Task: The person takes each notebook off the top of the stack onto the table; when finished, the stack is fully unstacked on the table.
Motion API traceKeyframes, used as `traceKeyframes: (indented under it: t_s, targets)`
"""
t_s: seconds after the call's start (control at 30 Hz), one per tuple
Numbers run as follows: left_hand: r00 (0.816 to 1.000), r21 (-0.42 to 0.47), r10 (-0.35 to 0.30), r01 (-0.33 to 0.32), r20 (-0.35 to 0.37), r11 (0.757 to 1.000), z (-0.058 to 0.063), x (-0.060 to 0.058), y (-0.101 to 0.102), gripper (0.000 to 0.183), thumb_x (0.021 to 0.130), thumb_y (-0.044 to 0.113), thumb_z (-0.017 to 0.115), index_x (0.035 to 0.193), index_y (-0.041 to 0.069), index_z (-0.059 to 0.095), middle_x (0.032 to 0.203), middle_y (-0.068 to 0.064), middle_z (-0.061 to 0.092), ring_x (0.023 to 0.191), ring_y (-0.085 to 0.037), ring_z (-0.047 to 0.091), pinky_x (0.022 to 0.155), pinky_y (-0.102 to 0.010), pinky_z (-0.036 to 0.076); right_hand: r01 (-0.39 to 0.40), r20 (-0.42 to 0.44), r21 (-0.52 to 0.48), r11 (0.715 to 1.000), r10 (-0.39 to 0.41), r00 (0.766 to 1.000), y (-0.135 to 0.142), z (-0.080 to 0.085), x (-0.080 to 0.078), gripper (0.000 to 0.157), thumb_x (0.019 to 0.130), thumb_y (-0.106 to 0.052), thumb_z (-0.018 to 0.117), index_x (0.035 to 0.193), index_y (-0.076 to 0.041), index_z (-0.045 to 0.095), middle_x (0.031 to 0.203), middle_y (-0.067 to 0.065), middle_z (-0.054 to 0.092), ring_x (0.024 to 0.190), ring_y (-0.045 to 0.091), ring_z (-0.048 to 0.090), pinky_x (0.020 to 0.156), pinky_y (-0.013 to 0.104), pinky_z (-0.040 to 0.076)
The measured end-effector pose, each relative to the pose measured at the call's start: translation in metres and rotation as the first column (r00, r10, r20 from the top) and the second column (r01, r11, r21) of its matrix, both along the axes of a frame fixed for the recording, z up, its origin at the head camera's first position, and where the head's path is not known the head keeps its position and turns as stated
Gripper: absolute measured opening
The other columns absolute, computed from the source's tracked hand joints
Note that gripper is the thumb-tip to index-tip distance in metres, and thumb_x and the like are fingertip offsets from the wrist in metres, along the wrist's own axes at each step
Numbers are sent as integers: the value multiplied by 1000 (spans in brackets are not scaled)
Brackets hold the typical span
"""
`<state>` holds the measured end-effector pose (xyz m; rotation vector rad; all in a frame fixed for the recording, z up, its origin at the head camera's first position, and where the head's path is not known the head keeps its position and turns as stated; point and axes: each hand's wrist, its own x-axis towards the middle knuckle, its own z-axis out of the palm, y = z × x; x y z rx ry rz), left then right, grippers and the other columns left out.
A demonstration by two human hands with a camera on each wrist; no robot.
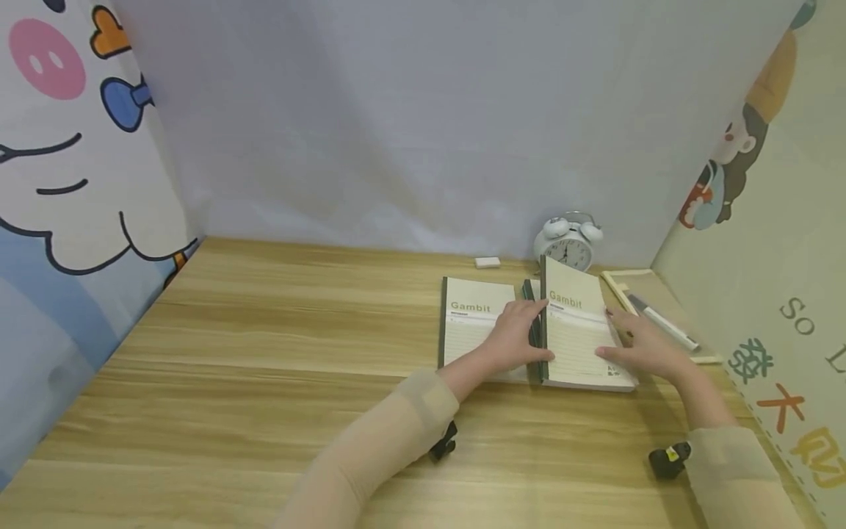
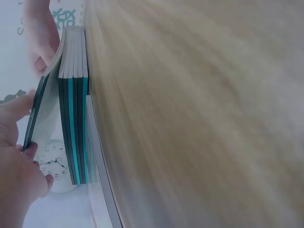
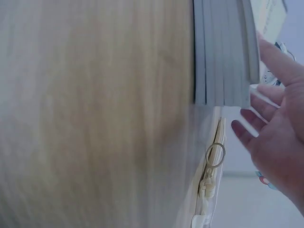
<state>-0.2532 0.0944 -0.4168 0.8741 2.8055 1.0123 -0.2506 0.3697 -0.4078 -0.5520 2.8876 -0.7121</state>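
A cream "Gambit" notebook [image 1: 581, 334] with a dark spine is raised along its left side, tilted over a stack of similar notebooks [image 2: 73, 128]. My left hand [image 1: 512, 338] pinches its spine between thumb and fingers. At the notebook's right edge is my right hand [image 1: 644, 345], its thumb against the notebook and the other fingers loosely spread beside the stack, as the right wrist view shows [image 3: 280, 114]. Flat on the table, left of the stack and partly behind my left hand, lies another Gambit notebook [image 1: 479, 301].
A white twin-bell alarm clock [image 1: 568, 246] stands behind the notebooks, near the back wall. To the right lies a cream-edged zip pouch [image 1: 637, 279] with a pen [image 1: 667, 323] on it. A small white eraser [image 1: 487, 262] sits at the back of the wooden table [image 1: 264, 353].
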Motion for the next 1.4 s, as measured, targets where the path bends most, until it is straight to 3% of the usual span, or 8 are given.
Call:
traceKeyframes:
  t_s: [0.13,0.27,0.73,0.9,1.13,1.17,1.37,1.4]
  targets:
    - [1000,17,-3,4,-30,1000,2,3,-2,91,77,36,78,150,15,26,148,-5,35,139,-22,26,113,-40,25,25,-13,-17,1000,-26,1000,-2,2,-1,86,85,-38,69,148,1,23,139,34,38,123,52,38,95,65,34]
    - [999,41,-2,4,-43,999,5,7,-7,90,77,34,78,149,15,28,148,-6,36,139,-22,27,113,-42,25,51,-14,-23,998,-51,999,-7,8,0,80,86,-35,69,145,2,31,118,30,54,108,42,51,82,51,45]
    - [994,154,35,-51,103,987,34,13,-47,87,78,29,77,149,15,29,145,-5,39,137,-22,28,109,-42,31,26,-59,-82,996,-31,998,-43,43,7,73,86,-32,69,144,-2,36,112,16,54,101,25,47,73,26,47]
    - [996,152,43,-55,83,987,41,11,-70,85,77,30,77,147,15,32,143,-6,42,133,-23,32,107,-43,35,-15,-62,-125,992,7,998,-63,50,8,68,86,-31,70,142,-8,40,116,10,50,95,20,41,67,25,44]
    - [994,177,65,-79,83,981,45,6,-109,83,76,25,78,145,10,36,136,-9,49,130,-26,35,107,-45,33,-91,-150,-118,989,73,986,-98,51,3,68,80,-29,76,137,-7,47,113,9,54,90,18,43,66,29,41]
    - [994,185,65,-81,87,979,46,5,-116,83,75,24,79,145,10,36,134,-9,50,123,-27,42,103,-44,37,-97,-149,-123,988,78,986,-103,50,2,68,79,-29,76,137,-8,47,113,8,55,90,17,44,66,29,40]
    - [990,213,80,-102,114,972,42,-2,-153,81,76,25,78,144,10,38,126,-6,55,121,-27,46,107,-49,31,-118,-59,-216,969,107,992,-133,50,-4,68,79,-29,76,139,-12,47,119,7,52,95,25,43,71,32,40]
    - [989,216,83,-108,119,970,41,-3,-159,80,76,25,78,144,9,38,125,-6,55,127,-28,41,109,-51,27,-118,-41,-229,966,112,993,-137,50,-5,68,80,-29,76,139,-13,46,121,7,51,96,26,42,71,31,40]
